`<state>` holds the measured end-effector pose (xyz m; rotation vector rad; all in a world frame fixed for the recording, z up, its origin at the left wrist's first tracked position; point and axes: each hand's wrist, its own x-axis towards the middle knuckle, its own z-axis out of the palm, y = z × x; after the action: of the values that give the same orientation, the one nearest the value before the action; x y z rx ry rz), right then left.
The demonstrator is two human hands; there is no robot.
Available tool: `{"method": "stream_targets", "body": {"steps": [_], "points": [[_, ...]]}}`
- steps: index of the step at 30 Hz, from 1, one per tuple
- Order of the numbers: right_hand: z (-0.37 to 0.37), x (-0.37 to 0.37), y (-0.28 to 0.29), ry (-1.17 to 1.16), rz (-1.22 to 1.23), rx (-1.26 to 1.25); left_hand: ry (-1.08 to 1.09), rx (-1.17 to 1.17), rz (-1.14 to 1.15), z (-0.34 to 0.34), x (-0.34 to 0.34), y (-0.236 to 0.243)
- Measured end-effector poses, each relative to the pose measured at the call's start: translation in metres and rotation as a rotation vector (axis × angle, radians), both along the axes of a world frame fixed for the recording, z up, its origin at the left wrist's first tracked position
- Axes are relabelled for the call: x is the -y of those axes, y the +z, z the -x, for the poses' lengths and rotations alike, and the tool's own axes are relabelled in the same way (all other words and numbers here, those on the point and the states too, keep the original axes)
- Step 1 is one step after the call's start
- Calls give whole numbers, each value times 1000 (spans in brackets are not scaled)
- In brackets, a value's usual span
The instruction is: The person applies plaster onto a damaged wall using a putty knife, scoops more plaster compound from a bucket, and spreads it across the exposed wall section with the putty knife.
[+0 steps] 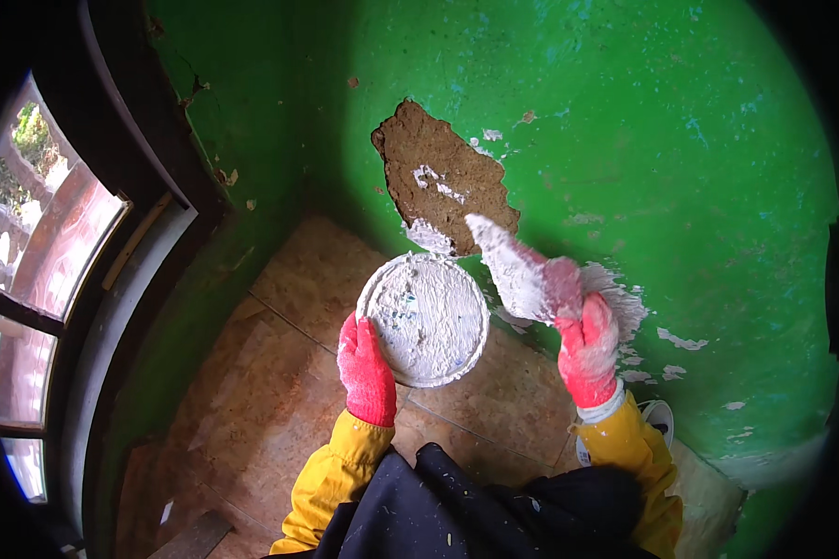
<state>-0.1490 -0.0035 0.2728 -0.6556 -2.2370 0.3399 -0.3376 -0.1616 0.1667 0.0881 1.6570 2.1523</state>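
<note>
My left grip (367,371) clamps the round white lid (431,321) by its left rim; blue marks on it, unreadable. White-smeared scraper (517,272) right of it, by green wall (680,205), long axis diagonal, tip up-left; my right grip (589,349) closed on its lower end.
</note>
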Motion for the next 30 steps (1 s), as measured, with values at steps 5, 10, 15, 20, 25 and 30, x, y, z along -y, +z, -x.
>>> {"method": "stream_targets", "body": {"steps": [5,10,15,20,25,30], "points": [[-16,29,13,308,-504,423,-44,-12,62,-19,-26,10],[-56,22,-8,317,-553,590,-32,-23,47,-61,-54,11],[-128,-26,-1,241,-659,532,-92,-79,-18,-144,-103,18],[-227,-65,-22,27,-502,353,-122,-54,54,-266,-117,4],[-336,-56,-70,-10,-258,497,-269,-15,40,-356,-142,-55],[-438,-59,-76,363,40,514,-381,206,23,-438,-150,-81]]}}
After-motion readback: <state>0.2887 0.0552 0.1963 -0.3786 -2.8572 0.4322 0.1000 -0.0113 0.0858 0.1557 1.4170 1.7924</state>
